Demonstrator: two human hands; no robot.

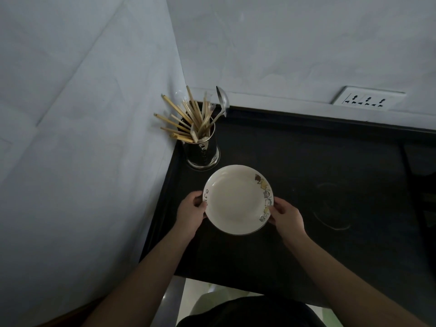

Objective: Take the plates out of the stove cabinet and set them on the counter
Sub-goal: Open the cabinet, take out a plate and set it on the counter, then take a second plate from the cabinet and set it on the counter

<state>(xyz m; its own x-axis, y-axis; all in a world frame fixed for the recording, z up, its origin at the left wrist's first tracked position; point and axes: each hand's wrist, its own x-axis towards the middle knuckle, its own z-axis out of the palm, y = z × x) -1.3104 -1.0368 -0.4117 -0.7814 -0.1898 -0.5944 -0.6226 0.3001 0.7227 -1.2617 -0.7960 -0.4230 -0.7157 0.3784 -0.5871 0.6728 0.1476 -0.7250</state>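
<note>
Dark clothing [247, 312] fills the bottom edge nearest the camera, and from either side of it two bare forearms reach forward over a black counter [306, 185]. Between them is a white plate [237, 199], round and shallow, with small coloured pictures along its right rim and a few dark letters on its left rim. One hand holds each side of it: the left hand [190, 212] grips the left rim with the thumb on top and the fingers curled under, and the right hand [284, 214] grips the right rim in the same way. Whether the plate rests on the counter or is held just above it cannot be told, though a shadow shows under its near edge. Just beyond the plate, in the corner where the two pale walls meet, stands a shiny metal holder [203, 149] crammed with wooden chopsticks [181, 121] fanning out to the left and a metal ladle [223, 100] leaning to the right. On the back wall, well to the right, a white socket strip [368, 99] sits just above the counter's rear edge.
</note>
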